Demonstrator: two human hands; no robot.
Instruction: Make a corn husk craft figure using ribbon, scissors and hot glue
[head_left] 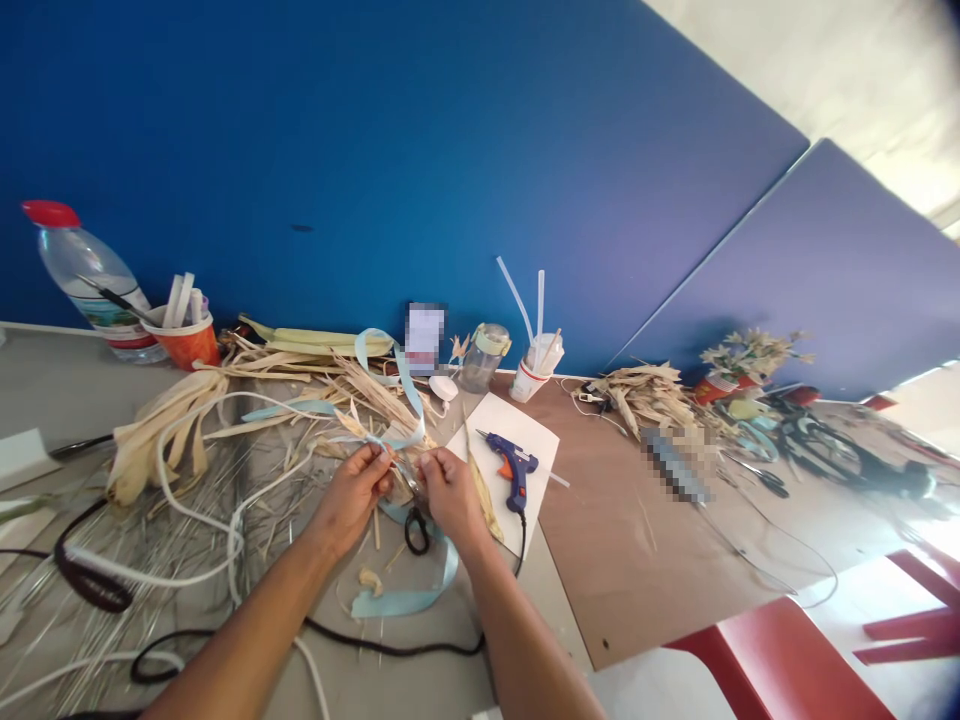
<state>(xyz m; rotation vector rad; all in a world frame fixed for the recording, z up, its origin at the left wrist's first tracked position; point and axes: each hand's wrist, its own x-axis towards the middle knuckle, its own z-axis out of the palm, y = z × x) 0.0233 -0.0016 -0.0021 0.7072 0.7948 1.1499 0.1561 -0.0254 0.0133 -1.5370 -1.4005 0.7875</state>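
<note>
"What's at the back left of the desk [82, 390]?"
"A bottle [101, 285], with a cup [187, 347] just to its right."
"And where's the glue gun [516, 468]?"
"On some paper [504, 415], right of the right hand [451, 492]. Behind it, a jar [484, 360] stands left of a straw cup [528, 383]."
"And far right?"
"Some flowers [750, 355], by the wall [450, 150]."
</note>
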